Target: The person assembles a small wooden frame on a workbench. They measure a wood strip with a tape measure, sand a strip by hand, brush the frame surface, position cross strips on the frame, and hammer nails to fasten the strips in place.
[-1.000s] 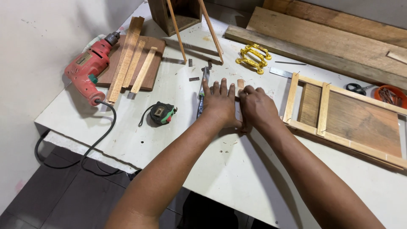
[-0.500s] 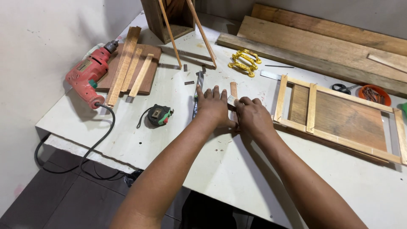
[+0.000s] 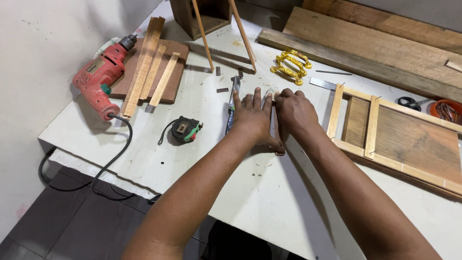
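Mid-table, the left hand [image 3: 253, 118] lay spread and the right hand [image 3: 294, 112] curled, both pressing a thin strip [image 3: 274, 126] (mostly hidden), tape measure [image 3: 185, 130] left.

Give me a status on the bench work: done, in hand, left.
Done: the slatted wooden frame lies assembled on the white table. In hand: the left hand presses flat on a thin strip, and the right hand closes against it from the other side. Left, seemingly: loose wood strips by the red drill and the gold handles lie unattached.
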